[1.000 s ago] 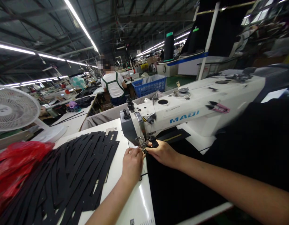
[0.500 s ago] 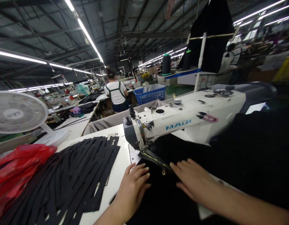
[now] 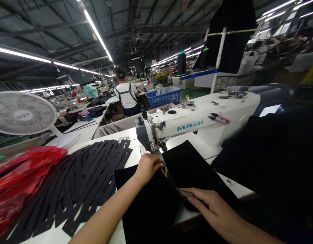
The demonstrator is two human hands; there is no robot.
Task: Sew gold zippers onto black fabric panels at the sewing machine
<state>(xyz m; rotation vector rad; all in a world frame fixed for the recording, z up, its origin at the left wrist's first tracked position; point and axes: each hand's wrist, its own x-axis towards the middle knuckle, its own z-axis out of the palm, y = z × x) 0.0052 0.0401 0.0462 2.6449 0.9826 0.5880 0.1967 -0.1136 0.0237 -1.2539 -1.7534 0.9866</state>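
Observation:
A white sewing machine (image 3: 197, 118) stands over the table, with black fabric (image 3: 148, 203) spread below and in front of its needle area. Close to the presser foot, my left hand (image 3: 148, 166) pinches the fabric edge beside a small gold-coloured metal piece (image 3: 165, 172). Lower and to the right, my right hand (image 3: 205, 201) grips the edge of the black fabric between thumb and fingers. Another black panel (image 3: 189, 162) lies flat behind my right hand. Pink-handled snips (image 3: 221, 118) rest against the machine's arm.
Black cut strips (image 3: 90, 179) lie piled on the left, beside a red plastic bag (image 3: 31, 179) and a white fan (image 3: 24, 115). Behind the machine are a blue basket (image 3: 163, 97) and a person in a white shirt (image 3: 126, 95). Thread cones (image 3: 181, 63) stand on a rack.
My left hand has moved up to the needle area and closed on the fabric. My right hand has moved slightly lower. The fabric now spreads left over the table, and a separate panel shows behind.

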